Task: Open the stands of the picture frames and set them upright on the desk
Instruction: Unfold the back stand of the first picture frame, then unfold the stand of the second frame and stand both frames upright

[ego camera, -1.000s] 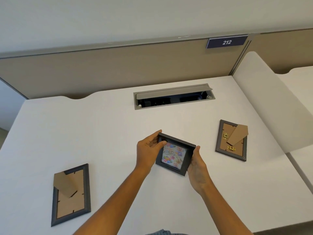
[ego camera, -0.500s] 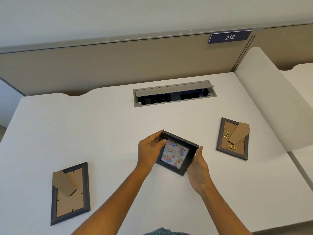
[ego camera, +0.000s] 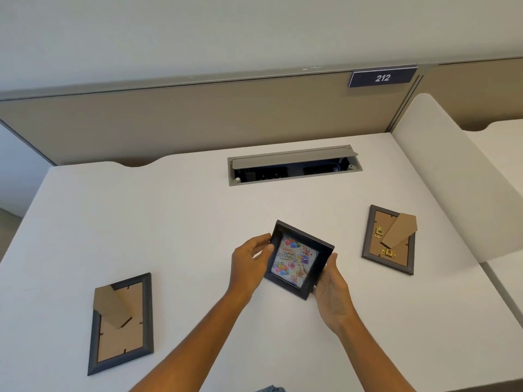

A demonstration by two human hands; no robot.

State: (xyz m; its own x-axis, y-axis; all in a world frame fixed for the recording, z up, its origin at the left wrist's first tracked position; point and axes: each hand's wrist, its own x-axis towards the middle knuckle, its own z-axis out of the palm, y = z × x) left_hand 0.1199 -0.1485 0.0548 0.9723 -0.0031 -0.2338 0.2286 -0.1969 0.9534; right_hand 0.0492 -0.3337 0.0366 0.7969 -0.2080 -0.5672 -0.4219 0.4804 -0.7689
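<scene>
White cubicle desk, tan partition behind, cable tray recessed at back centre.

Left fingers curled over left edge of black frame, thumb on front rim. Right fingers tucked behind right edge, out of sight; right thumb on front rim. Both clamped on frame, left hand and right hand opposing.

Black frame held picture side up, rotated diamond-wise, tilted toward camera; well in front of cable tray, roughly centred on it. Cannot tell whether bottom corner touches desk. Stand on back not visible, state unknown.

Front-left of cable tray: second frame face down, cardboard stand flap lifted partway. Front-right of cable tray: third frame face down, stand flap up, brass hangers showing. Neither upright yet.

Number plate "212" on partition, behind and right of cable tray.

Handling, judged: light, rigid moulding, glazed front likely fragile and smudge-prone. Best held by outer edges, as now, off the glazing. Cardboard stand thin, hinge probably weak; open gently at free end, no forcing past stop. Smooth desktop, so foot of stand may slide; set down square, check lean before release.
</scene>
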